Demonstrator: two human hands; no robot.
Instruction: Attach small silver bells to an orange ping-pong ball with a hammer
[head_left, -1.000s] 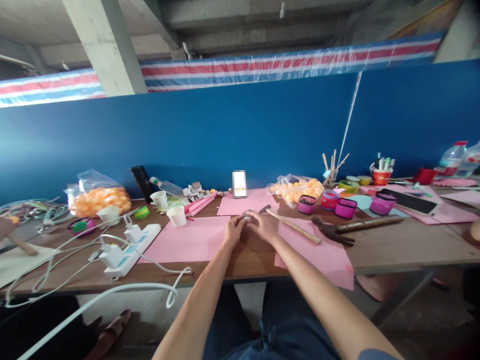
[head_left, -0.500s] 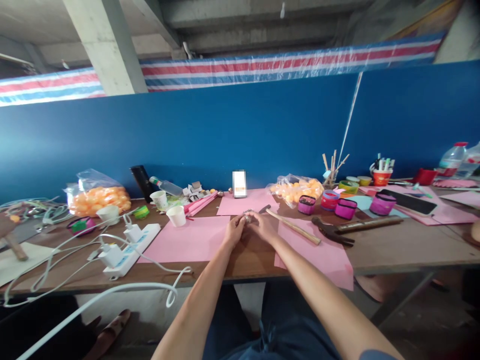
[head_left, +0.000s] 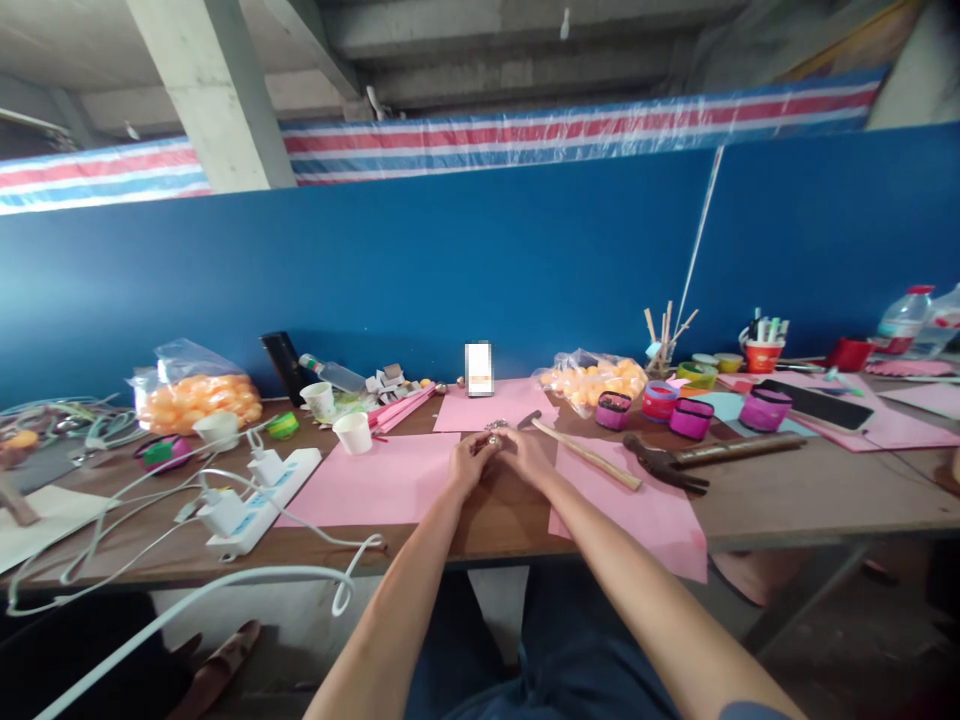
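My left hand point(head_left: 469, 463) and my right hand point(head_left: 525, 455) meet over the middle of the wooden table point(head_left: 787, 495). Between their fingertips they pinch a small silvery object point(head_left: 495, 439); its shape is too small to tell. The hands rest between two pink paper sheets, one on the left point(head_left: 375, 480) and one on the right point(head_left: 637, 500). A small hammer with a wooden handle point(head_left: 589, 455) lies just right of my right hand. An upright phone point(head_left: 479, 368) stands behind the hands against the blue wall.
A claw hammer point(head_left: 697, 458) lies to the right. Pink tape rolls point(head_left: 690, 415) and bags of orange balls point(head_left: 196, 397) point(head_left: 596, 378) stand along the back. A white power strip point(head_left: 259, 490) with cables is at the left, near paper cups point(head_left: 352, 432).
My hands stay together on the silvery object, with only slight finger shifts. At the far left edge, a wooden object in someone's area has moved toward the left.
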